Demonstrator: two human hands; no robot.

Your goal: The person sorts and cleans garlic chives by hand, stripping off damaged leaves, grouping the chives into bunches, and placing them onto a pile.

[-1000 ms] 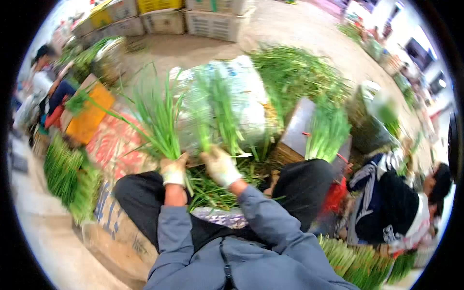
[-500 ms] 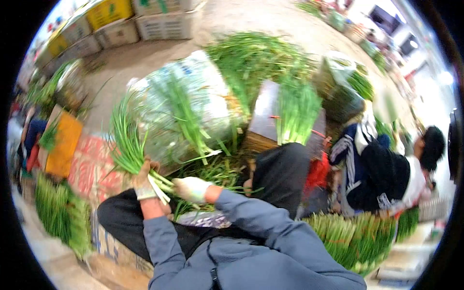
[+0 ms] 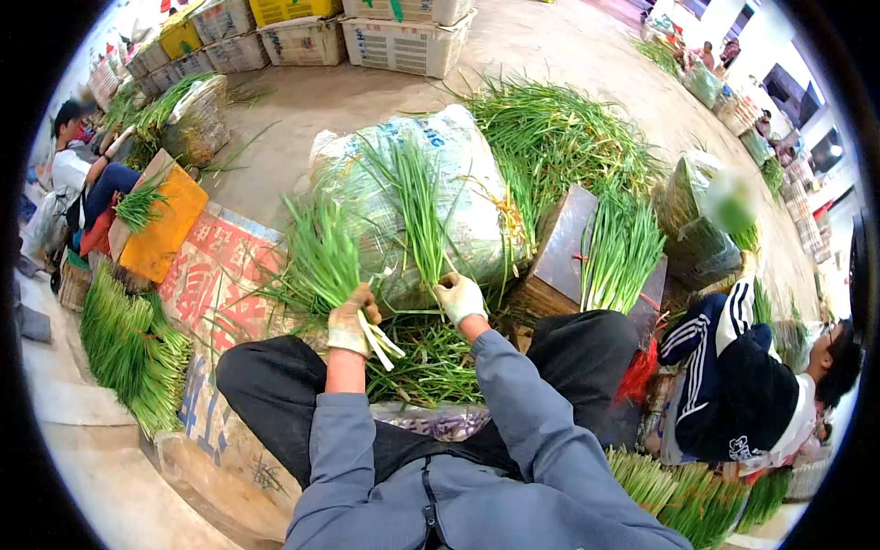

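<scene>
My left hand (image 3: pixel 353 321), in a pale glove, is closed around a bunch of scallions (image 3: pixel 330 252). Their white ends stick out below the fist and the green leaves fan up to the left. At the lower ends of a second scallion bunch (image 3: pixel 412 197), which lies on a stuffed white plastic sack (image 3: pixel 477 183), is my gloved right hand (image 3: pixel 460 298). Its fingers are pinched at those stalk ends, partly hiding them. Loose green leaves and trimmings (image 3: pixel 426 362) lie between my knees, below both hands.
A tied scallion bundle (image 3: pixel 623 252) rests on a dark-topped block (image 3: pixel 564 243) by my right knee. Behind is a heap of scallions (image 3: pixel 559 137). Stacked crates (image 3: pixel 408 46) stand farther back. One person (image 3: pixel 733 367) sits at right, another (image 3: pixel 78 174) at left. Finished-looking bundles (image 3: pixel 133 353) line the left.
My right hand has left the stalk ends of the bunch in my left hand and moved to the bunch on the sack. The left hand keeps its hold. The whole view has shifted.
</scene>
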